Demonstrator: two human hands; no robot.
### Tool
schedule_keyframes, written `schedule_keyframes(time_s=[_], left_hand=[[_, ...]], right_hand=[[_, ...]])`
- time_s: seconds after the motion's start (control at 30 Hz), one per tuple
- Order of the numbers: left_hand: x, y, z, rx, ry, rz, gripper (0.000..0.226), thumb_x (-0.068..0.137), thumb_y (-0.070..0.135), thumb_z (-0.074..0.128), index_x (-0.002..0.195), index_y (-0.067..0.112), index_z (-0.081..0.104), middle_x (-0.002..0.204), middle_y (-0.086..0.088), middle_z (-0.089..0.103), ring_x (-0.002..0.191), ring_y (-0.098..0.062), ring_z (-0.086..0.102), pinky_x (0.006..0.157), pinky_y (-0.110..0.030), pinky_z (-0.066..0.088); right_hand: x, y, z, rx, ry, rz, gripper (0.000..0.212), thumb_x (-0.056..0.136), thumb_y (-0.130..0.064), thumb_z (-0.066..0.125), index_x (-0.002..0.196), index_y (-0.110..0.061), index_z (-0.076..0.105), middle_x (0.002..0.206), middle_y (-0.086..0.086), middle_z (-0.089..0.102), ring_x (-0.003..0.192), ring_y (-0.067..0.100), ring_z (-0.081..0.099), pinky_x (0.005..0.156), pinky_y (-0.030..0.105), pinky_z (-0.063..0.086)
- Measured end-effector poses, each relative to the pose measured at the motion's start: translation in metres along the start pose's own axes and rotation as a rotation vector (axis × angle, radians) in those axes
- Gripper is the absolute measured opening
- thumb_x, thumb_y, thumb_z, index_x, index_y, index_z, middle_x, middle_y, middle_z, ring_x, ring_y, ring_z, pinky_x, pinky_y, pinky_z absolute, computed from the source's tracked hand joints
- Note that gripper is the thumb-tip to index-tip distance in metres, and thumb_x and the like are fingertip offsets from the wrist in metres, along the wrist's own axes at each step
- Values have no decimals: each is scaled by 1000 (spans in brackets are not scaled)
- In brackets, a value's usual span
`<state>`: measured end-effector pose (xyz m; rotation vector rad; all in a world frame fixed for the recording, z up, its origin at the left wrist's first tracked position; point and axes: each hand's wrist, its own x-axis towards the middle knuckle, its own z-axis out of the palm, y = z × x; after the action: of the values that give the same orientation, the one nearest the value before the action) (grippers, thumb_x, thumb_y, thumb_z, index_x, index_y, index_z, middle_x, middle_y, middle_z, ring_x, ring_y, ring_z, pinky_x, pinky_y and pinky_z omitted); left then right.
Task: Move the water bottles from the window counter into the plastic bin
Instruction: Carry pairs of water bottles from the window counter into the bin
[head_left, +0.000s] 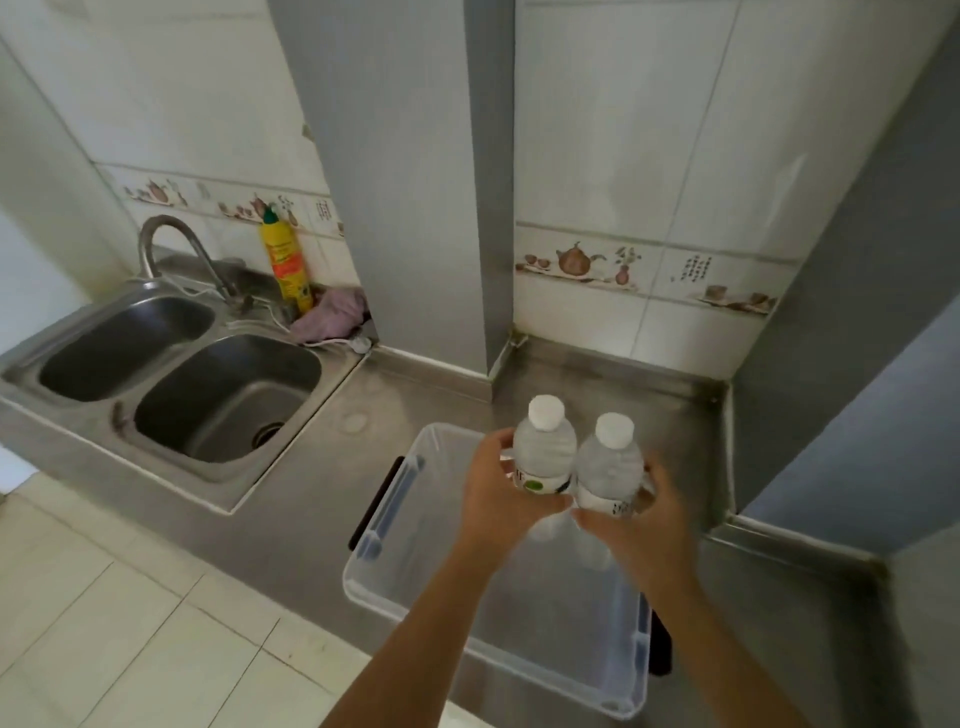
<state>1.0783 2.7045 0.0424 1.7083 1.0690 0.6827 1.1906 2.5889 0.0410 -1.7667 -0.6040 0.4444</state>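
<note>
No words can be read anywhere. The clear plastic water bottle with a white cap on the left (544, 457) has a white label with a green dot and some dark letters, but they are too blurry to make out, and the other clear plastic water bottle with a white cap (609, 470) has a label with dark marks just as blurry. The tall yellow squeeze bottle with a green top (284, 260) by the sink has an orange label with print too small to read, and a white wall tile with rows of tiny dark marks (693, 268) cannot be read either.

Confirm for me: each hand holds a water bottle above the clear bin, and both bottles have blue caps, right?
Not quite. The head view shows the left hand and right hand each holding a water bottle above the clear bin, but both caps are white.
</note>
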Motion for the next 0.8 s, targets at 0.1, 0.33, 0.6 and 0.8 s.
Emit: schedule_keyframes(time_s=[0.1,0.33,0.6,0.8], left_hand=[[8,-15,14,80,-23,-27,76,51,24,99,114,19,56,100,13,63,87,-1,62,67,0,44],[15,-35,24,139,-45,-59,78,48,20,100,105,34,48,101,23,56,90,10,55,70,2,43],[25,-43,19,249,-225,-20,84,45,26,99,109,37,46,107,22,56,93,9,58,71,2,43],[13,-29,10,234,-214,25,77,62,23,94,125,19,50,126,-3,61,117,-21,61,100,-34,49]], right_hand=[[6,16,-1,-86,3,-27,67,49,-33,92,102,-43,52,98,-17,65,90,1,63,71,17,48],[5,33,2,-231,-92,-84,71,57,-37,88,115,-39,47,108,-20,57,98,4,57,78,11,39],[8,35,2,-165,-14,-95,71,63,-30,87,120,-42,46,116,-18,55,109,-5,54,88,21,48],[-1,27,-3,-235,-61,-33,59,74,-17,81,126,-13,54,121,-1,53,118,21,54,95,8,35]])
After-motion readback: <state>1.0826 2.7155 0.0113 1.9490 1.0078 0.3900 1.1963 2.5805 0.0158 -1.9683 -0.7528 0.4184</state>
